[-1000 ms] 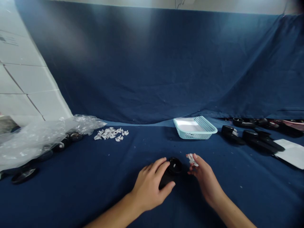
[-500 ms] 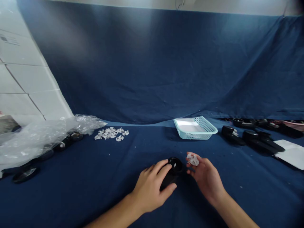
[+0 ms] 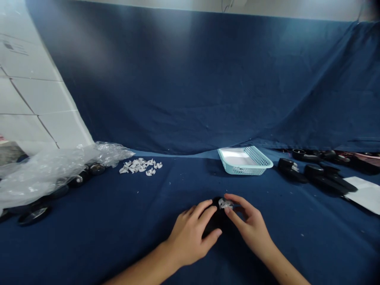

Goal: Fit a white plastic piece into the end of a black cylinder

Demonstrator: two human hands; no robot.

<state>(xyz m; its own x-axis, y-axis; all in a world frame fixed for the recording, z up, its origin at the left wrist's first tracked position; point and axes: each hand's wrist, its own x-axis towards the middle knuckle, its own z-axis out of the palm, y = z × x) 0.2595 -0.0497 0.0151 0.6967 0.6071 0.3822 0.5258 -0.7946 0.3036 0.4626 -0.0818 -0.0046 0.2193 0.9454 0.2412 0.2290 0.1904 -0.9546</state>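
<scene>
A small black part (image 3: 216, 218) lies on the blue cloth near the front middle. My left hand (image 3: 190, 235) is curled over it and grips its near end. My right hand (image 3: 251, 227) pinches a small white plastic piece (image 3: 225, 204) and holds it against the round far end of the black part. Both forearms enter from the bottom edge.
A pile of several small white pieces (image 3: 139, 166) lies left of centre. A light blue basket (image 3: 245, 160) stands behind my hands. Black parts (image 3: 314, 174) and a white sheet (image 3: 365, 194) lie at right. A clear plastic bag (image 3: 44, 170) covers black round parts at left.
My right hand has moved left with the white piece, from beside the black part onto its round end. The left hand has stayed on the black part.
</scene>
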